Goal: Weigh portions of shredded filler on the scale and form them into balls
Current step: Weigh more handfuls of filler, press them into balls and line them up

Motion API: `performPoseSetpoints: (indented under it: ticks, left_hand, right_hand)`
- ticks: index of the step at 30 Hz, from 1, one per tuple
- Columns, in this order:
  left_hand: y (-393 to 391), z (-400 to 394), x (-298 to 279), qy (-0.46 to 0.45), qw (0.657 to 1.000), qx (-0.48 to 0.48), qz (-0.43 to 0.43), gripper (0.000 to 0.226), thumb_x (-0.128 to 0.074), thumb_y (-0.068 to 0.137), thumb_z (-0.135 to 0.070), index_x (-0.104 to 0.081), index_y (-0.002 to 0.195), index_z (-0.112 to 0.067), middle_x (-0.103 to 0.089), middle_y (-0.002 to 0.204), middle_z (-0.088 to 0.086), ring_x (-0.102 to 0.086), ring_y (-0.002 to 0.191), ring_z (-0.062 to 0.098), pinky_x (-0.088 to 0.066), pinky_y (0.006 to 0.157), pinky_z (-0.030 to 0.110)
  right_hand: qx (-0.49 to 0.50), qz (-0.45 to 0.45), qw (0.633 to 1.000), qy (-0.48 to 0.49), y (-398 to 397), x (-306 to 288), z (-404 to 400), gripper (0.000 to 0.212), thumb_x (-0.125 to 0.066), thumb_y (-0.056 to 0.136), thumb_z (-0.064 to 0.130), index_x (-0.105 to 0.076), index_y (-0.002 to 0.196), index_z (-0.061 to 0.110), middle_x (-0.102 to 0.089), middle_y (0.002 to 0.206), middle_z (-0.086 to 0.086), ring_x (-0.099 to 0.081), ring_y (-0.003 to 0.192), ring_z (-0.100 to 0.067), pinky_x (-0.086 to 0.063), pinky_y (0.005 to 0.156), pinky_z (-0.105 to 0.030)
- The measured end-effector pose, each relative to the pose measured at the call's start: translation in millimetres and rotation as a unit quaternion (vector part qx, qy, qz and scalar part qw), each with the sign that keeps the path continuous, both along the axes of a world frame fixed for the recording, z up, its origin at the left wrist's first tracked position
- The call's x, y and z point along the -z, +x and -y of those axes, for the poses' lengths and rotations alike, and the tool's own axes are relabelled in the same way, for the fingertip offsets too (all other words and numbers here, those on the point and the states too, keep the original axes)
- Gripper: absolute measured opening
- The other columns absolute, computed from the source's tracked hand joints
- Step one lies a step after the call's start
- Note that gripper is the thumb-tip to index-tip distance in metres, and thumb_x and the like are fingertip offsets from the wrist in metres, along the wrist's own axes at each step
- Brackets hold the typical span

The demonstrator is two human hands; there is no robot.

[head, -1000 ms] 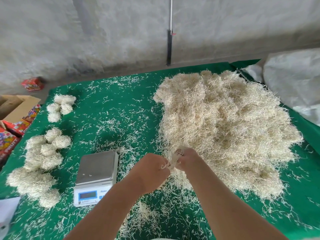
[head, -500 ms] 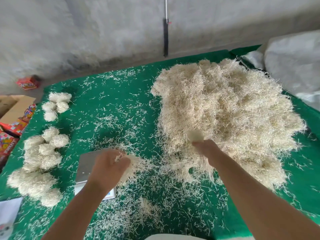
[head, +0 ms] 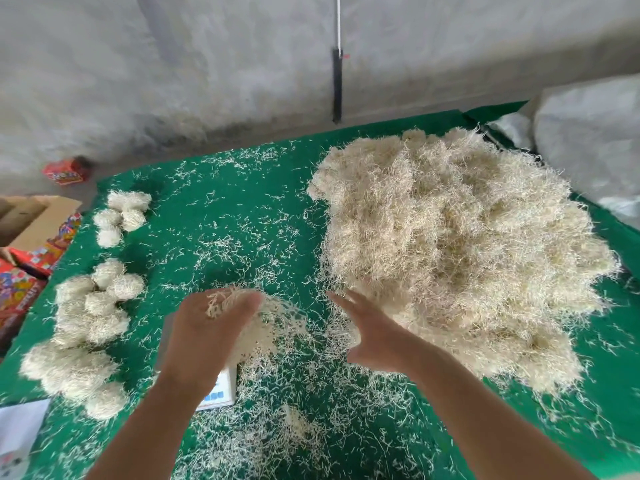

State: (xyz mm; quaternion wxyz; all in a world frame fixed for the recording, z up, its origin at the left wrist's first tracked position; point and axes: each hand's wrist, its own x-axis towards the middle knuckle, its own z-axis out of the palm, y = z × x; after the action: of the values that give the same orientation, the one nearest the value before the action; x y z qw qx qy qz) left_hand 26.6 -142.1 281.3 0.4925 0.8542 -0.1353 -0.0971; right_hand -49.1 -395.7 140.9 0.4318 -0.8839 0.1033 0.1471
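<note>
Head view, everything placed against the scale point(head: 221, 389): only its white front corner with blue buttons visible, the rest hidden under the left hand point(head: 211, 327). Left hand directly above the scale, fingers curled around a tuft of shredded filler point(head: 263, 327), strands spilling from the grip toward the right. Right hand point(head: 374, 334) to the right of the scale, fingers spread and released, holding nothing, at the near edge of the big filler pile point(head: 460, 251). Finished balls point(head: 93, 306) in clusters left of the scale, a smaller group further back on that side. Green cloth point(head: 242, 202) under all of it, littered with loose strands. Cardboard box point(head: 31, 220) beyond the balls at the left edge
</note>
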Motion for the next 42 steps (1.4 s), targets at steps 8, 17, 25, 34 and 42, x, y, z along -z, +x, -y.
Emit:
performPoseSetpoints:
  ticks: [8, 17, 25, 34, 42]
  left_hand:
    - [10, 3, -37, -0.145, 0.977, -0.153, -0.036, 0.049, -0.082, 0.07, -0.058, -0.054, 0.1, -0.03, -0.067, 0.062, 0.004, -0.07, 0.055, 0.008, -0.059, 0.045, 0.033]
    - [16, 36, -69, -0.412, 0.894, -0.092, -0.152, 0.034, -0.064, 0.088, -0.05, -0.07, 0.066, -0.025, -0.069, 0.07, 0.003, -0.072, 0.068, 0.021, -0.061, 0.062, 0.036]
    - [-2, 78, -118, -0.332, 0.932, -0.134, 0.062, 0.019, -0.051, 0.089, -0.04, -0.062, 0.075, -0.034, -0.063, 0.085, -0.003, -0.061, 0.081, 0.02, -0.053, 0.071, 0.043]
    - [8, 82, -126, -0.105, 0.932, -0.149, 0.312, 0.039, -0.047, 0.088, -0.051, -0.072, 0.074, -0.024, -0.043, 0.107, -0.005, -0.038, 0.105, 0.015, -0.041, 0.097, 0.043]
    - [2, 72, -130, -0.096, 0.947, -0.089, 0.293, 0.041, -0.028, 0.088, -0.046, -0.059, 0.069, -0.026, -0.046, 0.109, -0.007, -0.044, 0.109, 0.014, -0.042, 0.096, 0.039]
  right_hand:
    - [0.25, 0.061, 0.965, 0.056, 14, -37, -24, 0.039, -0.043, 0.113, 0.027, -0.062, 0.082, 0.013, -0.056, 0.065, 0.004, -0.049, 0.049, 0.0, -0.047, 0.051, -0.015]
    - [0.195, 0.202, 0.842, 0.46, 35, -168, -67, 0.049, -0.048, 0.098, 0.064, -0.057, 0.143, 0.046, -0.069, 0.13, 0.017, -0.067, 0.12, -0.009, -0.056, 0.099, -0.039]
    - [0.15, 0.227, 0.821, 0.503, 33, -269, -118, 0.042, -0.038, 0.105, 0.066, -0.062, 0.137, 0.053, -0.071, 0.134, 0.012, -0.065, 0.126, -0.008, -0.053, 0.109, -0.045]
    - [0.259, 0.143, 0.745, 0.597, 33, -289, -109, 0.045, -0.061, 0.099, 0.058, -0.084, 0.093, 0.02, -0.08, 0.106, -0.012, -0.079, 0.098, -0.026, -0.063, 0.081, -0.04]
    - [0.249, 0.096, 0.768, 0.581, 40, -290, -111, 0.054, -0.061, 0.098, 0.06, -0.081, 0.113, 0.012, -0.078, 0.116, -0.014, -0.076, 0.107, -0.029, -0.058, 0.099, -0.046]
